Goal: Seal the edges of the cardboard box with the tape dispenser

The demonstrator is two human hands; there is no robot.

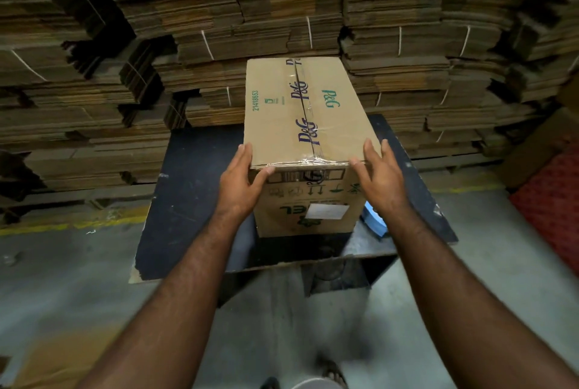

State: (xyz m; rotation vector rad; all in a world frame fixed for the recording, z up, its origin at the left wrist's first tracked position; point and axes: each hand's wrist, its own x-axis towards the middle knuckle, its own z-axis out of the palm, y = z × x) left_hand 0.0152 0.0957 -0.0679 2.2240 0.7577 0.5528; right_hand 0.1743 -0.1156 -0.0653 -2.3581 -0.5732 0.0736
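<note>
A closed brown cardboard box with blue and green print stands on a dark table. Clear tape runs along its top centre seam and across its near top edge. My left hand presses the near left corner, thumb on the front face, fingers on the side. My right hand is spread against the near right corner. A blue object, partly hidden behind my right wrist, lies on the table beside the box; I cannot tell whether it is the tape dispenser.
Tall stacks of flattened, tied cardboard fill the background just behind the table. A red textured mat lies at the right. Grey concrete floor with a yellow line surrounds the table.
</note>
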